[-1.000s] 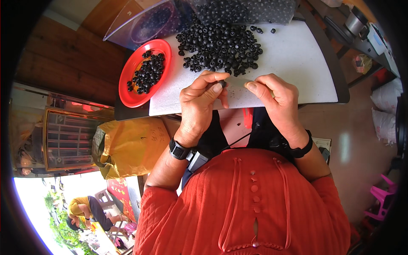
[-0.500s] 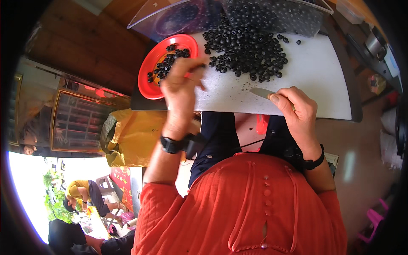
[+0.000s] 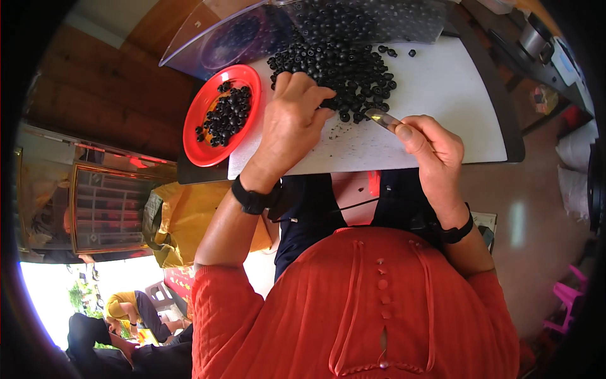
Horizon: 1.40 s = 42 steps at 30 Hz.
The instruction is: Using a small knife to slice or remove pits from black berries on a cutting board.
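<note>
A heap of small, round, glossy black pieces (image 3: 341,69) with dents or holes in them spreads over the white board (image 3: 442,101). My left hand (image 3: 291,120) is at the heap's near left edge, thumb and forefinger apart, with nothing visible between them. Its other fingertips are partly hidden at the heap. In my right hand (image 3: 435,144) is a small knife (image 3: 382,120), its short blade pointing left at the near edge of the heap. Left of the board, a red plate (image 3: 191,140) bears a smaller group of the same black pieces.
A clear plastic bin (image 3: 233,41) lies at the back, black pieces spilling from it. Dark specks dot the board near the knife. A yellow sack (image 3: 202,215) stands at left, a pink stool (image 3: 565,300) at right. Another person (image 3: 129,309) sits at lower left.
My left hand has moved from over the red plate rightward to the heap. My right hand keeps the knife, now nearer the heap. The whole view has shifted slightly.
</note>
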Available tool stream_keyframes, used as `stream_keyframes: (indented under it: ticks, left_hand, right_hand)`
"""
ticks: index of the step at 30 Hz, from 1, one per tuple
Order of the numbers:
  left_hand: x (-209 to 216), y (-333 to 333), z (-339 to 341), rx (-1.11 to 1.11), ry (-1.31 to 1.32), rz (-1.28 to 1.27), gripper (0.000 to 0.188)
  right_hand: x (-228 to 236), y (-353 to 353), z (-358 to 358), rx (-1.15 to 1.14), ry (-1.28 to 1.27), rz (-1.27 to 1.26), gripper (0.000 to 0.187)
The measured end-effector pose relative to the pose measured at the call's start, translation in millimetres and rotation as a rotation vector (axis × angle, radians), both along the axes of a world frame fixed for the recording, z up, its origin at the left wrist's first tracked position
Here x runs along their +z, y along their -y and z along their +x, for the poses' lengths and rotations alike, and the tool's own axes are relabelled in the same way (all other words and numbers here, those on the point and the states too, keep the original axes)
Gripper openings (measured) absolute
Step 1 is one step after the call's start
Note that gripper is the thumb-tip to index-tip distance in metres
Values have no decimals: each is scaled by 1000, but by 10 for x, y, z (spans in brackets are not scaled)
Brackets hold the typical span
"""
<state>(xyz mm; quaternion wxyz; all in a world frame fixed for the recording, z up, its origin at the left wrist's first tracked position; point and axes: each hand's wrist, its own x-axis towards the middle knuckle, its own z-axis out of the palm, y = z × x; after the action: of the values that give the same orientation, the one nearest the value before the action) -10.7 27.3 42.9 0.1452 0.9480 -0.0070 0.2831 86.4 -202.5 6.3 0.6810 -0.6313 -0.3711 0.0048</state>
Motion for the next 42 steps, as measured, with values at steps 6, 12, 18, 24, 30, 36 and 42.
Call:
stream_keyframes:
  ticks: [6,12,18,24,30,36,42]
  left_hand:
    - [-66,-51,255,-81,-8,204,17]
    - [-34,-61,197,-81,-17,259,14]
    - [-35,-74,174,-112,-8,292,17]
    - [122,-33,2,-156,9,83,21]
    - [-95,18,-455,-170,-122,-189,28]
    - [-182,180,-655,58,57,-478,24]
    - [-413,310,-622,204,113,-371,18]
  right_hand:
    - [17,28,-8,42,-34,28,18]
    - [40,47,-16,63,-11,21,19]
    - [20,22,-34,30,46,0,20]
    - [-16,4,-32,26,39,16,19]
    - [-17,-7,-34,15,99,-10,18]
    - [-32,17,-19,11,120,-76,17]
    - [-54,-39,-59,21,118,-20,16]
